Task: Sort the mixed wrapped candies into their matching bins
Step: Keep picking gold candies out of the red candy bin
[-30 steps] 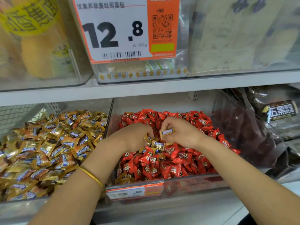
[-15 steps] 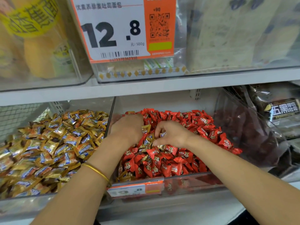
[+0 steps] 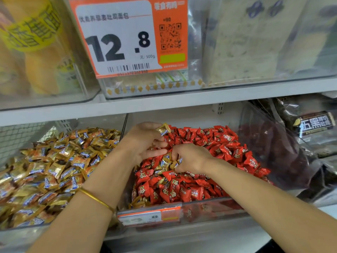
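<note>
1. Over the red bin, in the head view, the left hand has lifted out of the heap. Half a second ago both hands were knuckle-down among the red candies. It now pinches one gold candy at its tips, held clear above the pile, with the other fingers loosely curled below.

2. The right hand held a candy up a second ago and has since gone back down. Its fingers are curled into a knot of gold strays lying on the red ones, and it seems to grip a few.

3. For the task, this looks like one stray picked out and ready to cross the divider into the gold bin, just left of the red one and heaped with matching gold wrappers. Sorting is not finished: besides the knot under the right hand, more gold wrappers show against the red bin's front left corner.

4. Both bins are clear plastic and sit side by side under a grey shelf. A small orange tag is clipped to the red bin's front.

5. Above the shelf are more clear bins and a large orange price card reading 12.8. Dark packets fill the compartment on the right. A gold bangle sits on the left wrist.
</note>
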The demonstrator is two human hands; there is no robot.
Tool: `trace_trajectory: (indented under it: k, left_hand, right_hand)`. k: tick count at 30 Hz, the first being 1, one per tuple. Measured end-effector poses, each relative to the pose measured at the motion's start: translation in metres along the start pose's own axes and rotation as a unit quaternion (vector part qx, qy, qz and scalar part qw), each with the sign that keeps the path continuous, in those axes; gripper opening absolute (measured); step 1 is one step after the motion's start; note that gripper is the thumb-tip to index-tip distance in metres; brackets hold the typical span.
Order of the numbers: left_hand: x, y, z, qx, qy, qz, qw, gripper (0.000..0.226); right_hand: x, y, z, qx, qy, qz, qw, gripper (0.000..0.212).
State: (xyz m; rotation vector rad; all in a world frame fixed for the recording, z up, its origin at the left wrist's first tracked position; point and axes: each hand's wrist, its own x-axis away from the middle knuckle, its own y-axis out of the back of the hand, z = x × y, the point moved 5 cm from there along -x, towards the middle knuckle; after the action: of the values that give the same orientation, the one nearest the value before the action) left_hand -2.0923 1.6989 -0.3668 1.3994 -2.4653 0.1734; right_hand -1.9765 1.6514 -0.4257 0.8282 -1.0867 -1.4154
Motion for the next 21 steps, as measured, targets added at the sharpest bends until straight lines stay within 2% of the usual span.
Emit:
trace_trajectory:
  k: [2,4,5,7,9,10,12,13,14,15,17,18,19,21]
  left_hand:
    - [0.001,-0.002,0.007,0.133,0.061,0.017,0.989,0.028]
    - [0.004,-0.006,0.01,0.243,0.105,0.04,0.963,0.021]
    - [0.004,-0.007,0.011,0.273,0.115,0.048,0.954,0.018]
    - [0.003,-0.009,0.009,0.295,0.118,0.056,0.947,0.009]
    - [-0.002,-0.011,0.007,0.246,0.105,0.041,0.963,0.003]
    - [-0.007,-0.011,0.006,0.18,0.086,0.029,0.979,0.01]
    - [-0.017,-0.015,0.005,-0.002,0.037,0.022,0.999,0.021]
    - [-0.021,-0.019,0.004,-0.107,0.005,0.033,0.994,0.021]
    - [-0.024,-0.023,0.003,-0.223,-0.039,0.05,0.973,0.019]
    - [-0.027,-0.026,0.003,-0.35,-0.089,0.069,0.93,0.019]
    - [-0.034,-0.034,0.009,-0.557,-0.151,0.12,0.808,0.027]
    - [-0.036,-0.036,0.013,-0.619,-0.159,0.142,0.756,0.033]
    - [-0.039,-0.037,0.018,-0.659,-0.157,0.157,0.719,0.038]
    - [-0.044,-0.036,0.025,-0.702,-0.16,0.17,0.672,0.043]
  right_hand:
    - [-0.002,0.003,-0.003,-0.015,0.0,-0.006,1.0,0.025]
    - [-0.001,0.015,-0.012,-0.129,-0.026,-0.043,0.99,0.016]
    - [0.002,0.023,-0.016,-0.211,-0.045,-0.072,0.974,0.011]
    - [0.007,0.034,-0.024,-0.381,-0.088,-0.109,0.914,0.005]
    - [0.01,0.035,-0.033,-0.485,-0.148,-0.11,0.855,0.008]
    - [0.01,0.034,-0.037,-0.509,-0.178,-0.103,0.836,0.008]
    - [0.01,0.031,-0.043,-0.541,-0.223,-0.077,0.807,0.007]
    - [0.011,0.029,-0.045,-0.56,-0.239,-0.061,0.791,0.011]
    - [0.012,0.028,-0.046,-0.582,-0.252,-0.046,0.772,0.016]
    - [0.014,0.027,-0.046,-0.604,-0.263,-0.03,0.751,0.019]
    - [0.017,0.024,-0.043,-0.654,-0.273,-0.002,0.706,0.021]
    - [0.019,0.024,-0.041,-0.679,-0.271,0.01,0.682,0.022]
    - [0.019,0.023,-0.039,-0.702,-0.266,0.021,0.66,0.022]
    - [0.019,0.022,-0.035,-0.734,-0.256,0.034,0.628,0.023]
